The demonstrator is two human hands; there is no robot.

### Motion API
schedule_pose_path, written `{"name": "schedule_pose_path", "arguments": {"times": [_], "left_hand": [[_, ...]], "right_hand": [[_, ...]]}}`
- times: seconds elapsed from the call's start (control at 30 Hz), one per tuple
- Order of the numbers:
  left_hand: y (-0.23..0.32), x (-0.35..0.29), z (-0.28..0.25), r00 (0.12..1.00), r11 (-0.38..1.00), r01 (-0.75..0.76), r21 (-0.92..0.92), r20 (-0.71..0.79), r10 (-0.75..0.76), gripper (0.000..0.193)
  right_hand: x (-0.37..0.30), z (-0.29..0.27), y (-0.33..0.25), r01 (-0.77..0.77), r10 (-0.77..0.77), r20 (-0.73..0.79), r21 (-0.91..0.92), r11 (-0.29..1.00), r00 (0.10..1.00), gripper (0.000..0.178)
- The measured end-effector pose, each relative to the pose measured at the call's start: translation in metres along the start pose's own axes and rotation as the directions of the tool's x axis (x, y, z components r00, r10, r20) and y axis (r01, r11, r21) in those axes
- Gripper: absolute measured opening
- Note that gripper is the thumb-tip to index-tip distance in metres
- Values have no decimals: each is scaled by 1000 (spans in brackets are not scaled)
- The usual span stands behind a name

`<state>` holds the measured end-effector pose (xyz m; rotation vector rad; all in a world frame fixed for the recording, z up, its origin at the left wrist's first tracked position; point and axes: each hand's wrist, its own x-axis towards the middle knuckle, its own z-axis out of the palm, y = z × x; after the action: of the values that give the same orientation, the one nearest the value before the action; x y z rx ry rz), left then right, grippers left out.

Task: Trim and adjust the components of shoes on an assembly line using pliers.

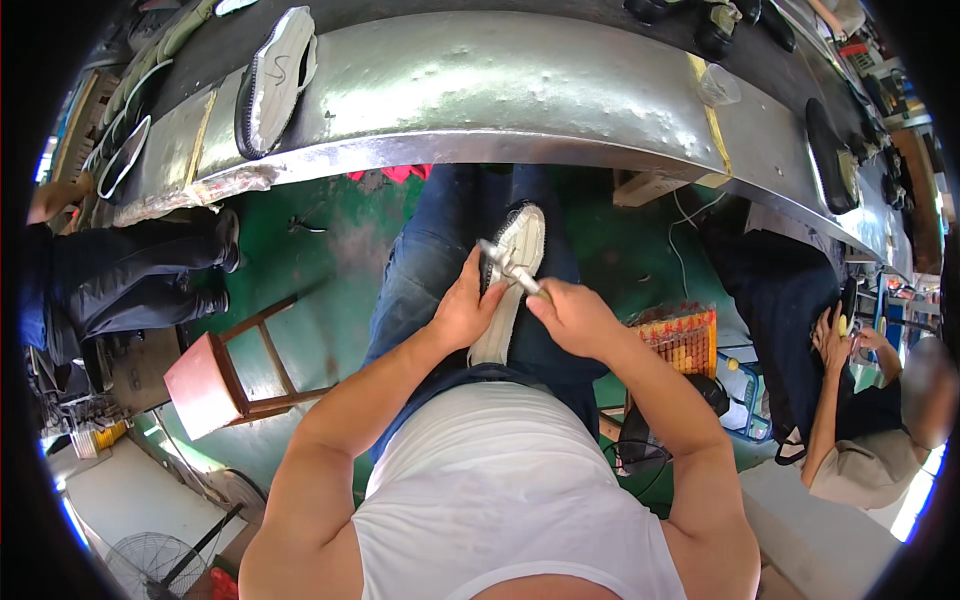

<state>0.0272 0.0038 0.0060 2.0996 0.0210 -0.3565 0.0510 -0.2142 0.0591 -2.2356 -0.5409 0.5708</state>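
Shoe (523,238) lies pale side up on a worker's lap (415,285), just short of the metal table's (520,80) near edge, the right hand (577,318) clasping a metal tool (521,276) across it. Close beside, the left hand (466,307) curls, whether on tool or shoe impossible to tell.

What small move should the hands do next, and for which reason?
Probably shift the left hand slightly clear of the metal tool before moving it: the right hand grips one end, the tool lies across the upturned shoe, and the left fingers touch or nearly touch the other end.
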Motion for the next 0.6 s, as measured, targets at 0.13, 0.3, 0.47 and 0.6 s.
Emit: {"name": "schedule_pose_path", "arguments": {"times": [0.13, 0.3, 0.47, 0.6], "left_hand": [[1, 10, -19, 993, 993, 55, -100, 113, -43, 79], [8, 26, -36, 829, 663, 525, -534, 498, -256, 84], [-11, 27, -16, 902, 733, 394, -554, 387, -192, 88], [-3, 28, -19, 901, 767, 398, -504, 373, -222, 87]], "right_hand": [[-24, -9, 7, -178, 171, 123, 51, 983, 978, 32], [-45, -33, -12, -164, 166, 389, -38, 986, 906, 29], [-39, 0, -27, 98, -22, 302, -239, 966, 953, 41], [-35, -4, -43, 115, 56, 318, -495, 861, 946, 39]]}}
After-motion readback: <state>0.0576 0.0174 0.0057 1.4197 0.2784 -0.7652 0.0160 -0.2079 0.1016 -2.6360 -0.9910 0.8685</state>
